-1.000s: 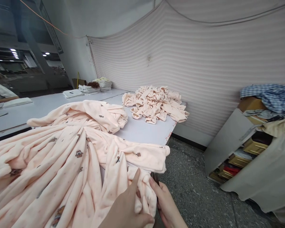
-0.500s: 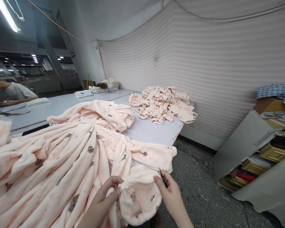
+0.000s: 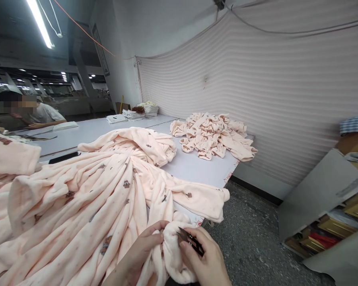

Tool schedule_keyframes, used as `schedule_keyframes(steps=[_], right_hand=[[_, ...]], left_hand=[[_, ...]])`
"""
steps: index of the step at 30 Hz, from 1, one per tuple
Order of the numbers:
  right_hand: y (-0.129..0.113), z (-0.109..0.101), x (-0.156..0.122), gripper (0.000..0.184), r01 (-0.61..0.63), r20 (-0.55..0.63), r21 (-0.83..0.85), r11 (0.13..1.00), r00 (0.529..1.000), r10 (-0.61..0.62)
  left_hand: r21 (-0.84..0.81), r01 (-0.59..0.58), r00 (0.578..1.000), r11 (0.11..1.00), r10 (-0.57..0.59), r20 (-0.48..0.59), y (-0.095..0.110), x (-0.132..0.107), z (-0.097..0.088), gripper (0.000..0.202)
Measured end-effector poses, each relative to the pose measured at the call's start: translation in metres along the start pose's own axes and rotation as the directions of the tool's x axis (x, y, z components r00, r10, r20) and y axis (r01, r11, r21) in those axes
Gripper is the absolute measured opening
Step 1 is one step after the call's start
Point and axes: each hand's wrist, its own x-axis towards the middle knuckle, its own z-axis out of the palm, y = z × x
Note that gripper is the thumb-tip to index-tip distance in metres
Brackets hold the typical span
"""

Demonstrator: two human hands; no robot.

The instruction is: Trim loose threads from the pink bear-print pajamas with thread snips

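Observation:
A large peach fleece garment (image 3: 86, 198) printed with small brown bears lies bunched across the white table (image 3: 197, 167). At the near table edge my left hand (image 3: 137, 254) pinches a fold of this garment, fingers closed on the fabric. My right hand (image 3: 204, 258) is closed on small dark thread snips (image 3: 191, 240), whose tips point left and rest against the bunched fabric end between the two hands.
A pile of the same peach fabric pieces (image 3: 211, 135) sits at the table's far right corner. Stacks of white folded cloth (image 3: 137, 113) stand at the far end. A person (image 3: 30, 113) sits at the left. Low shelves (image 3: 331, 206) with boxes stand right, across grey floor.
My view swung left and up a little. My left hand closed from a pointing finger to a pinch on the fabric. My right hand brought the snips down onto the bunched end.

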Motion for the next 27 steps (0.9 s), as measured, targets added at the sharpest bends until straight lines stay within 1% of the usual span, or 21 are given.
schedule_keyframes(steps=[3, 6, 8, 10, 11, 12, 13, 14, 15, 16, 17, 18, 19, 20, 21, 22, 23, 24, 25, 27], right_hand=[[-0.001, -0.001, 0.003, 0.018, 0.014, 0.008, -0.061, 0.998, 1.0, -0.013], [0.002, 0.001, 0.001, 0.018, -0.012, -0.021, -0.024, 1.0, 1.0, 0.011], [0.006, 0.003, -0.001, 0.019, -0.04, -0.073, -0.012, 0.999, 0.997, 0.039], [0.012, 0.004, -0.003, 0.035, -0.111, -0.145, -0.077, 0.991, 0.984, 0.099], [0.014, 0.003, -0.003, 0.038, -0.141, -0.156, -0.122, 0.982, 0.98, 0.121], [0.017, 0.003, -0.004, 0.035, -0.154, -0.145, -0.159, 0.975, 0.981, 0.132], [0.018, 0.002, -0.004, 0.026, -0.141, -0.119, -0.175, 0.974, 0.985, 0.121], [0.02, 0.001, -0.005, 0.015, -0.101, -0.089, -0.167, 0.981, 0.992, 0.087], [0.021, 0.0, -0.007, 0.011, -0.049, -0.072, -0.145, 0.988, 0.997, 0.039], [0.021, 0.0, -0.009, 0.01, 0.001, -0.078, -0.122, 0.993, 0.997, -0.011], [0.022, -0.001, -0.012, 0.009, 0.045, -0.099, -0.111, 0.993, 0.994, -0.056], [0.021, -0.002, -0.015, 0.006, 0.079, -0.111, -0.114, 0.99, 0.99, -0.092], [0.021, -0.003, -0.018, 0.006, 0.093, -0.105, -0.13, 0.987, 0.989, -0.107], [0.02, -0.005, -0.02, 0.008, 0.081, -0.084, -0.147, 0.986, 0.992, -0.094], [0.018, -0.008, -0.022, 0.01, 0.053, -0.042, -0.154, 0.987, 0.997, -0.06], [0.016, -0.012, -0.023, 0.011, 0.02, 0.012, -0.147, 0.989, 1.0, -0.019], [0.014, -0.015, -0.023, 0.01, -0.01, 0.07, -0.122, 0.992, 0.997, 0.019], [0.011, -0.019, -0.022, 0.009, -0.029, 0.125, -0.085, 0.996, 0.991, 0.04], [0.008, -0.022, -0.021, 0.01, -0.032, 0.167, -0.046, 0.998, 0.985, 0.039], [0.002, -0.024, -0.018, 0.019, -0.014, 0.205, -0.003, 1.0, 0.979, 0.014]], left_hand=[[-0.007, 0.011, 1.0, 1.0, -0.011, 0.01, -0.004, 0.002, -0.004, 0.028], [0.006, 0.022, 0.999, 1.0, -0.022, 0.03, -0.007, 0.007, -0.01, 0.026], [0.013, 0.027, 0.998, 1.0, -0.028, 0.059, -0.006, 0.011, -0.012, 0.021], [0.024, 0.03, 0.995, 0.999, -0.032, 0.091, -0.005, 0.012, -0.012, 0.016], [0.061, 0.014, 0.994, 0.998, -0.021, 0.104, -0.004, 0.011, -0.011, 0.015], [0.139, -0.02, 0.994, 0.99, 0.006, 0.106, -0.003, 0.009, -0.01, 0.015], [0.269, -0.079, 0.994, 0.96, 0.055, 0.098, -0.003, 0.006, -0.009, 0.017], [0.448, -0.156, 0.988, 0.88, 0.133, 0.082, -0.004, 0.003, -0.007, 0.016], [0.644, -0.236, 0.967, 0.728, 0.242, 0.081, -0.005, -0.001, -0.007, 0.014], [0.807, -0.301, 0.923, 0.509, 0.367, 0.113, -0.007, -0.005, -0.006, 0.012], [0.903, -0.332, 0.861, 0.271, 0.478, 0.173, -0.009, -0.009, -0.006, 0.011], [0.937, -0.344, 0.786, 0.061, 0.565, 0.252, -0.011, -0.012, -0.006, 0.012], [0.928, -0.357, 0.701, -0.106, 0.626, 0.341, -0.014, -0.015, -0.007, 0.013], [0.898, -0.379, 0.617, -0.224, 0.662, 0.426, -0.015, -0.016, -0.008, 0.014], [0.861, -0.407, 0.543, -0.305, 0.678, 0.497, -0.017, -0.017, -0.008, 0.015], [0.828, -0.429, 0.486, -0.36, 0.681, 0.548, -0.018, -0.017, -0.009, 0.016], [0.804, -0.442, 0.449, -0.397, 0.678, 0.582, -0.018, -0.017, -0.01, 0.017], [0.789, -0.45, 0.432, -0.418, 0.671, 0.602, -0.018, -0.016, -0.01, 0.018], [0.786, -0.453, 0.433, -0.42, 0.667, 0.606, -0.019, -0.016, -0.011, 0.019], [0.801, -0.465, 0.457, -0.378, 0.672, 0.582, -0.021, -0.014, -0.011, 0.021]])
